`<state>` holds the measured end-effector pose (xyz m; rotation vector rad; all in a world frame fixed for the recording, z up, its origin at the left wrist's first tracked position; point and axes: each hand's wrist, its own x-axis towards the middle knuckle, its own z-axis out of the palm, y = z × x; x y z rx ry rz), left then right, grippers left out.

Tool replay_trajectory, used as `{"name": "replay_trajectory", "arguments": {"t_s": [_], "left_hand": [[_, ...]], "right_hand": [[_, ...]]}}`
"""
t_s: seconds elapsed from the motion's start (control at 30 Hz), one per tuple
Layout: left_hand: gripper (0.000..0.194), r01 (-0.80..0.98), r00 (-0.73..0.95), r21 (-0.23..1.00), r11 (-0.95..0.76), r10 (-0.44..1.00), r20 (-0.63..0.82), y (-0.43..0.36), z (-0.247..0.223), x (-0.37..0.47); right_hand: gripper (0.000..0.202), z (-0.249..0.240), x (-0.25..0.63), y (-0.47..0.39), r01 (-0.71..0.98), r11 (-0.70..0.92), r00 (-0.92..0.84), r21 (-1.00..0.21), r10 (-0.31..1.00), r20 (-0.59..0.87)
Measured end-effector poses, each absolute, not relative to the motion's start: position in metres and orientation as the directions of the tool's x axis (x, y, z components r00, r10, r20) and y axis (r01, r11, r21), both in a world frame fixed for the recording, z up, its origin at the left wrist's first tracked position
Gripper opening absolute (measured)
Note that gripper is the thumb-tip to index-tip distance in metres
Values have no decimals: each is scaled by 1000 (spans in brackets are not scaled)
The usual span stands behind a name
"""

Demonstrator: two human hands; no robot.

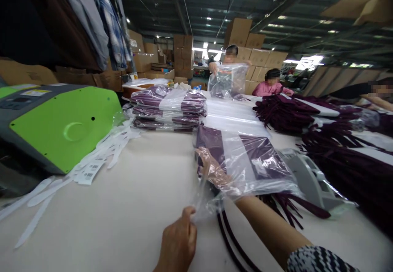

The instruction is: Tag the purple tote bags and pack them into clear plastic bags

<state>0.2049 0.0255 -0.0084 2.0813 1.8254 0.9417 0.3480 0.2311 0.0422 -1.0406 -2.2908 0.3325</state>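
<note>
A folded purple garment (211, 138) with a white paper band (236, 155) lies inside a clear plastic bag (267, 188) in front of me. My right hand (213, 169) reaches inside the bag, its fingers closed on the garment's left edge. Lower down, my left hand (179, 237) pinches the bag's open edge between thumb and forefinger. Two dark cords (229, 235) trail from under the bag toward me. Purple fabric strips (287, 208) stick out beneath it.
Bagged purple garments (168, 104) are stacked behind, beside flat clear bags (231, 114). A green machine (67, 124) with label strips (90, 167) stands left. A grey tape dispenser-like object (313, 182) and piled purple garments (346, 165) lie right. Co-workers sit or stand across the table (135, 206).
</note>
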Motion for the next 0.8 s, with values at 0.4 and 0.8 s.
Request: {"name": "replay_trajectory", "arguments": {"t_s": [0.4, 0.8], "left_hand": [[18, 750, -176, 632, 195, 980, -93, 72, 32, 222], [22, 676, -215, 731, 91, 974, 77, 84, 59, 199]], "right_hand": [[47, 57, 458, 120, 866, 185, -336, -464, 903, -267], [21, 91, 432, 161, 720, 100, -270, -687, 952, -144]]}}
